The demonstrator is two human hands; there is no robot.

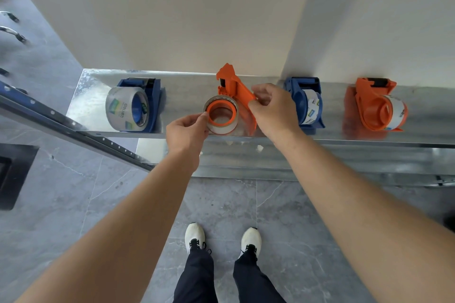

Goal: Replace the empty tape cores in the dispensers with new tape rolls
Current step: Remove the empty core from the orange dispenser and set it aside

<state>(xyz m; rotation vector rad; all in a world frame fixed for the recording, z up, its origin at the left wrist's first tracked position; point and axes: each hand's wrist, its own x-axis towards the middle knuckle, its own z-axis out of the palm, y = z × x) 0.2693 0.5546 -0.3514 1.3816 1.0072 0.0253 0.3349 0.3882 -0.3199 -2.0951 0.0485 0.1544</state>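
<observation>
An orange tape dispenser [232, 86] stands in the middle of a shiny metal shelf [187, 91]. A clear tape roll [233, 123] sits around its orange hub. My left hand [188, 131] pinches the roll's left edge. My right hand [270, 108] grips the dispenser's orange side plate. To the left, a blue dispenser [147, 103] holds a clear roll [123, 110] with a printed label. Right of my hands stand a second blue dispenser [307, 103] and a second orange dispenser [376, 103], each with a roll in it.
A cream wall rises directly behind the shelf. A perforated dark metal rail [73, 128] runs diagonally at the left. A lower shelf level [320, 157] lies under the front edge. Grey tiled floor and my white shoes [221, 238] are below.
</observation>
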